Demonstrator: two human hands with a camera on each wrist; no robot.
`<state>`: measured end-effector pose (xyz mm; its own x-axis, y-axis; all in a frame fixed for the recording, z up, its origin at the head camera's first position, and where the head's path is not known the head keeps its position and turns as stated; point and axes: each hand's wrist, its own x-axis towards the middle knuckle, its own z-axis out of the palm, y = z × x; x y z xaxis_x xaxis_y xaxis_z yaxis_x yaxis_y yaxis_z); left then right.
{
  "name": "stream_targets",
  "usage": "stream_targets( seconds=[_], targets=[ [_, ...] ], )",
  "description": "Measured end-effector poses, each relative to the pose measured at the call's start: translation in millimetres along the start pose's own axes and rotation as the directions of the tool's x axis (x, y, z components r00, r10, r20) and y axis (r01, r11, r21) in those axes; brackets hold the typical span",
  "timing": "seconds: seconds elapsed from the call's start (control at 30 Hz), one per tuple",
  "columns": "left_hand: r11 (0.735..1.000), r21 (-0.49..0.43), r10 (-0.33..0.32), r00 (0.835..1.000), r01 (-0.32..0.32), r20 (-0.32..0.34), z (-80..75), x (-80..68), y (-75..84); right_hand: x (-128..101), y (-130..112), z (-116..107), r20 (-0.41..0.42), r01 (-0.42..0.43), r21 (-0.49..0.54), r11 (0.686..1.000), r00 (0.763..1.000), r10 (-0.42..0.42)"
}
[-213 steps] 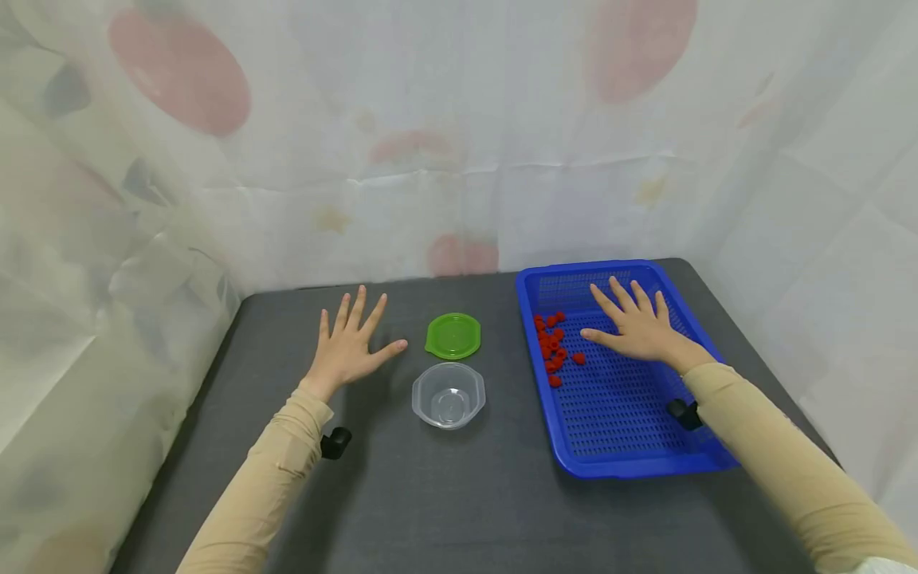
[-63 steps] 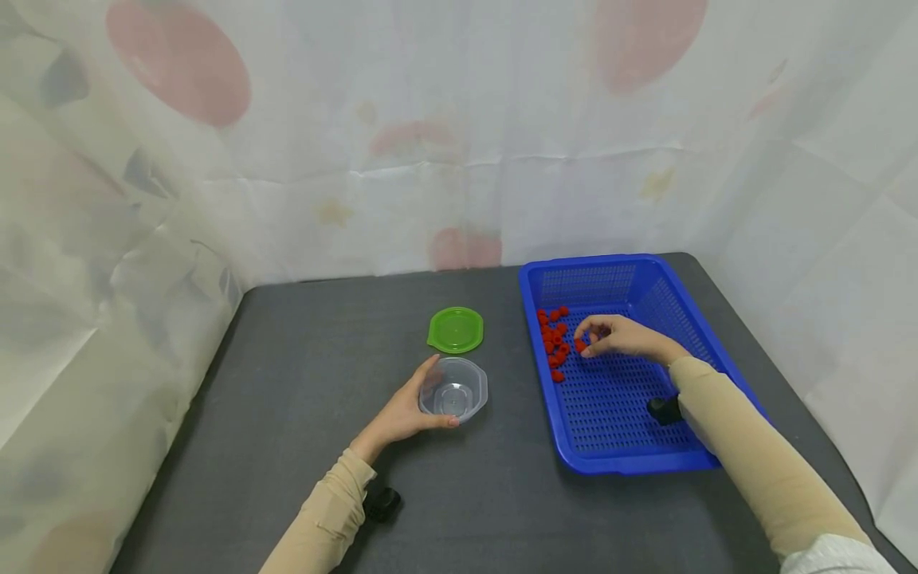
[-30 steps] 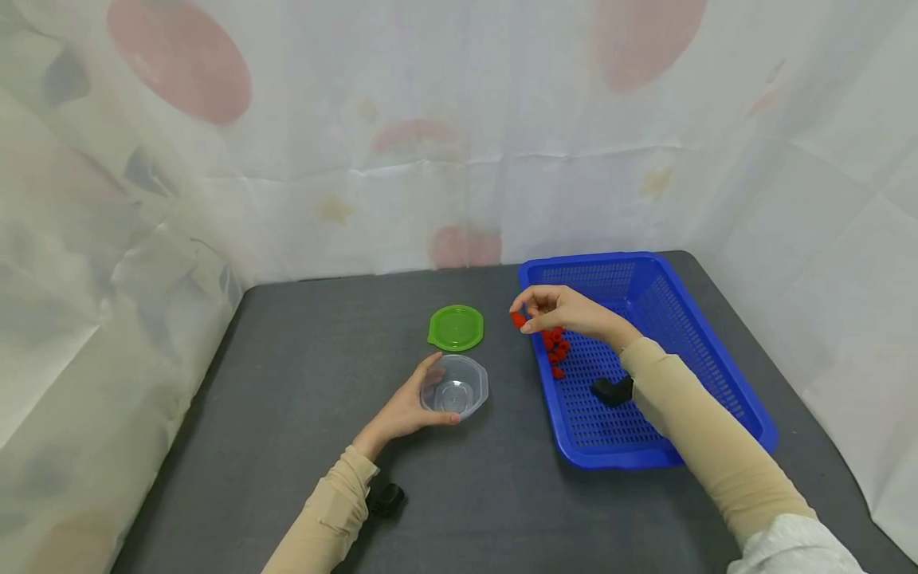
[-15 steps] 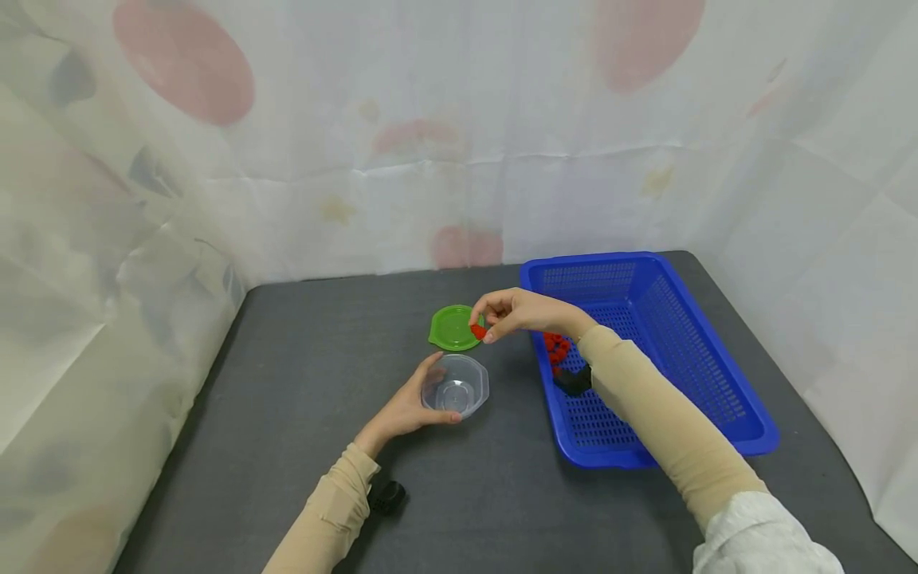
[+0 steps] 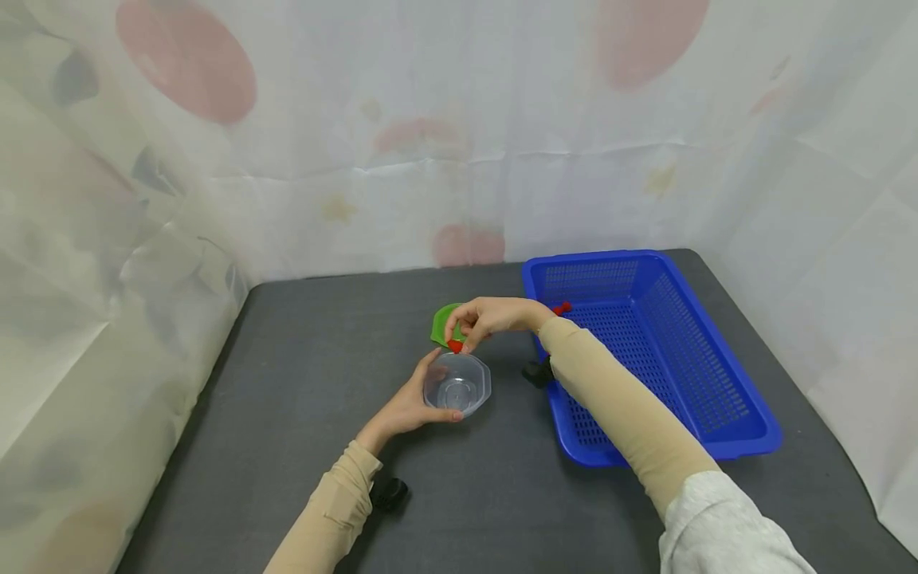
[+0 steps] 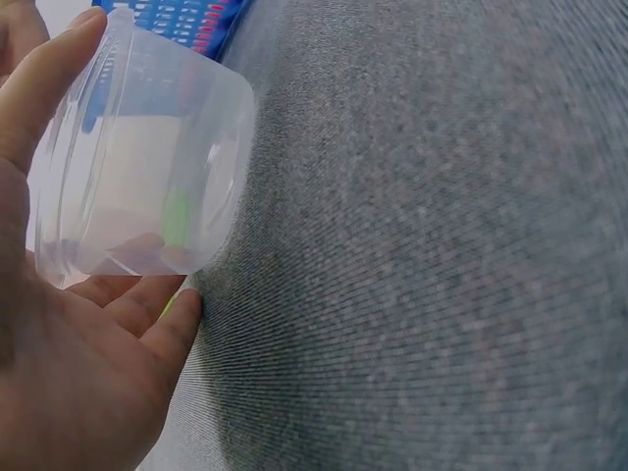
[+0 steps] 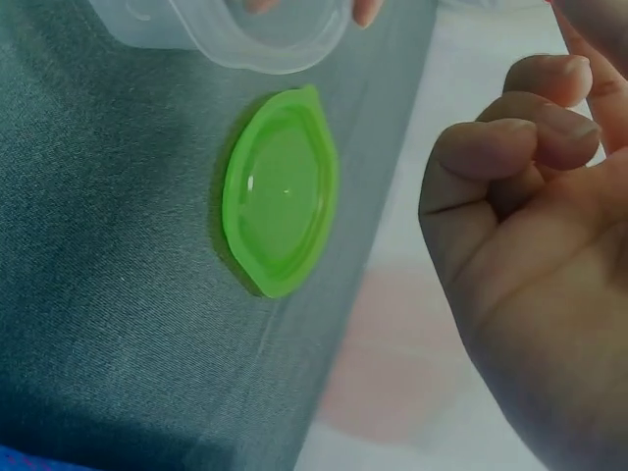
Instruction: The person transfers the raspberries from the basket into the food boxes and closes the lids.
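Observation:
My left hand (image 5: 407, 408) curls around the near-left side of a clear plastic bowl (image 5: 459, 388), thumb in front and fingers behind. In the left wrist view the bowl (image 6: 162, 147) stands upright on the dark cloth inside that grip. Between thumb and fingertips, my right hand (image 5: 493, 316) pinches a small red raspberry-like piece (image 5: 455, 346) over the bowl's far rim. No red piece shows inside the bowl. A green lid (image 5: 441, 323) lies just behind the bowl, partly covered by the right hand; the right wrist view shows the lid (image 7: 280, 196) whole.
A blue perforated basket (image 5: 595, 457) stands at the right, under the right forearm. A few red pieces (image 5: 562, 308) show at its left side, the others hidden by the arm. Grey cloth (image 5: 315, 351) covers the table, with patterned white curtains (image 5: 344, 119) around it.
My right hand picked up a red piece from the basket and carried it left to the bowl's rim. The left hand, earlier spread above the table, took hold of the bowl and stayed.

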<state>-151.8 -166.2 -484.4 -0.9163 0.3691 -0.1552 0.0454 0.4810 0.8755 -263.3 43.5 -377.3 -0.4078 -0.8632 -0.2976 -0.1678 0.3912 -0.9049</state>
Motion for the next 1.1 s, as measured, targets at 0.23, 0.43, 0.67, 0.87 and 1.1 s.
stream_targets(
  seconds=[0.23,0.43,0.67,0.87,1.1],
  targets=[
    [1.0,-0.009,-0.016,0.999,0.017,0.05,-6.0,-3.8,10.4,24,8,4,0.083,-0.073,-0.069,0.995,0.993,0.079],
    [1.0,-0.009,-0.007,1.0,0.007,0.024,-3.5,-1.2,0.5,40,15,10,0.094,-0.131,-0.106,0.986,0.986,0.141],
    [0.999,-0.003,-0.032,0.999,0.032,-0.002,-2.1,-2.4,1.3,47,22,16,0.08,-0.155,-0.154,0.976,0.983,0.168],
    [0.999,-0.016,-0.036,0.999,0.035,-0.018,-3.7,-2.6,0.4,50,27,19,0.042,-0.135,-0.13,0.982,0.989,0.142],
    [0.999,-0.032,-0.022,1.0,0.022,-0.007,-1.4,-3.7,-1.4,51,31,24,-0.001,-0.134,-0.217,0.967,0.991,0.137]
  ],
)
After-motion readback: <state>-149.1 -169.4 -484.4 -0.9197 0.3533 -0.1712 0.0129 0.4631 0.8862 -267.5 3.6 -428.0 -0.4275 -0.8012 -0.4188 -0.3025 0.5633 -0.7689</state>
